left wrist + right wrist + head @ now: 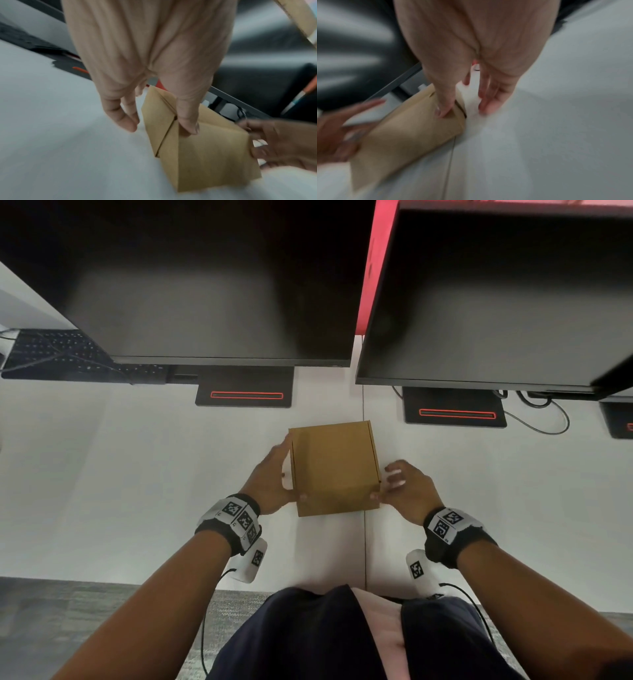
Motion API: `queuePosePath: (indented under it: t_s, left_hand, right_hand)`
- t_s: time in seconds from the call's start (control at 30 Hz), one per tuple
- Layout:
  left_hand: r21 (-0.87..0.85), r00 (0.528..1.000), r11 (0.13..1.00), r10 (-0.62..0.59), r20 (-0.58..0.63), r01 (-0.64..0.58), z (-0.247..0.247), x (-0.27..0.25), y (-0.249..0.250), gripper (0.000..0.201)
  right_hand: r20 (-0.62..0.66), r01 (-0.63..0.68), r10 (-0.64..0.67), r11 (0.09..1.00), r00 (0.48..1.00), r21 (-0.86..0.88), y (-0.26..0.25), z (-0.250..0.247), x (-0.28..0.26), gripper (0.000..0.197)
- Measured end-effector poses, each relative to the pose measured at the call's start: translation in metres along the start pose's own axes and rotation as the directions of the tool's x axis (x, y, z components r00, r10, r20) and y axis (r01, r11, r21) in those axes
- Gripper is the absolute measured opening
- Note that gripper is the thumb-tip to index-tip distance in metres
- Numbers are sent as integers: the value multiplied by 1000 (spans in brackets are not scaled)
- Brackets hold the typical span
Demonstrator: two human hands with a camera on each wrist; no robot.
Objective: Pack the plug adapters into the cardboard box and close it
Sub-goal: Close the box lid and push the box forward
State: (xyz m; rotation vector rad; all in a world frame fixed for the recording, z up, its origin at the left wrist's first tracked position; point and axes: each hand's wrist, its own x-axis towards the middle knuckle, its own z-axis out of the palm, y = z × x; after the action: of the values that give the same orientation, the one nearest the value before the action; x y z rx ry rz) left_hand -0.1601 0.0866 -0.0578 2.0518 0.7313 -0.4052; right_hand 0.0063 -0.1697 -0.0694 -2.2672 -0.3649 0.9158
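My plain tan cardboard box [334, 460] sits on the white desk [137, 474]. Both my wristbands [236, 520] are black with black-and-white square-patterned tags. The black monitor stands [245, 392] each carry a thin red outlined slot.

Plain brown cardboard box [334, 465], lid closed with its flaps folded down, standing upright on the white worktop [137, 474], just in front of the left monitor's base [245, 395]. No plug adapters visible.
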Motion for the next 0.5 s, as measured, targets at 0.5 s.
queuePosePath:
  t_s: [0.5]
  left_hand:
    - [485,996,871,88,2,-78,3,43,62,98]
  right_hand:
    - [-30,240,-373,655,927,-716,-24,-8,21,51]
